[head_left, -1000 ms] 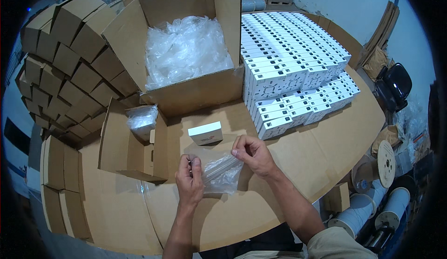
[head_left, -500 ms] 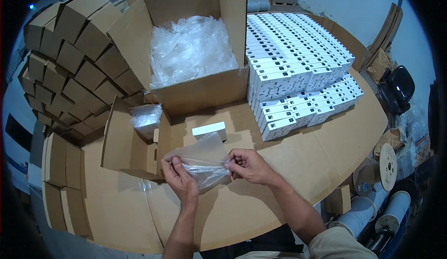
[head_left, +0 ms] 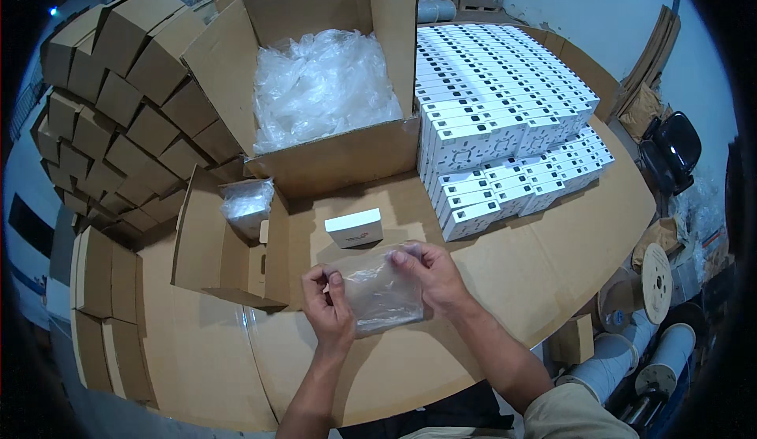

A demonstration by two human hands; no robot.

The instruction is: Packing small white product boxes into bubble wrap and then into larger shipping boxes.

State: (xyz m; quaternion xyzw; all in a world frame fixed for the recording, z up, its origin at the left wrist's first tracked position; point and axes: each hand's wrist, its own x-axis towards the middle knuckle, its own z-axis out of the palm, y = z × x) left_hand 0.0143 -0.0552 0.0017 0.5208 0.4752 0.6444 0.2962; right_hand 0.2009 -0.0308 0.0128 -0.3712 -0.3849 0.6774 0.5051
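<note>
A clear plastic bag (head_left: 384,291) is stretched between my two hands above the cardboard-covered table. My left hand (head_left: 328,306) pinches its left upper corner between thumb and fingers. At the upper right edge, my right hand (head_left: 433,276) grips the bag the same way. Just beyond the bag a small white box (head_left: 354,228) stands on the table, touched by neither hand. To the left is an open brown carton (head_left: 213,254) with plastic-wrapped items (head_left: 247,202) at its far end.
Behind stands a large open carton (head_left: 335,159) heaped with clear plastic bags (head_left: 327,88). Rows of stacked white boxes (head_left: 505,115) fill the back right. Brown cartons (head_left: 126,100) are piled at the left. Cable spools (head_left: 656,283) lie beyond the table's right edge (head_left: 587,301).
Both hands have shifted the bag, the left one rightward, the right one slightly. The bag now hangs flatter and lower, uncovering the front of the small white box.
</note>
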